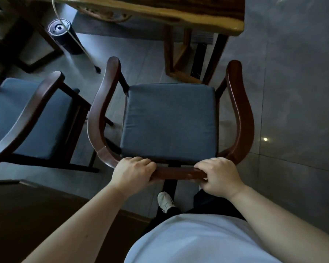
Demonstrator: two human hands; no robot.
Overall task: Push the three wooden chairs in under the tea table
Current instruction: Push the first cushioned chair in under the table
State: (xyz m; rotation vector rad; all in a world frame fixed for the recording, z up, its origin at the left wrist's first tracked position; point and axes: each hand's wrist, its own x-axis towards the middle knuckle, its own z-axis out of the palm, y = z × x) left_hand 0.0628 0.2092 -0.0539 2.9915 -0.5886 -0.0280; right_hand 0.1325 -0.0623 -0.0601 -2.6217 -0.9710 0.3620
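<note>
A dark wooden armchair (241,114) with a blue-grey seat cushion stands right in front of me, facing the tea table (160,12) at the top. My left hand (131,172) and my right hand (218,175) both grip its curved back rail, a little apart. The chair's front edge sits just short of the table's wooden leg frame. A second matching chair (29,114) stands to the left, angled, also outside the table. A third chair is partly seen at the far top left (11,40), in shadow.
A black cylindrical bin (62,36) stands on the grey tile floor under the table's left part, with a pale cord (78,42) hanging past it. A dark wooden cabinet edge (36,205) lies at my lower left. My white shoe (164,202) is behind the chair.
</note>
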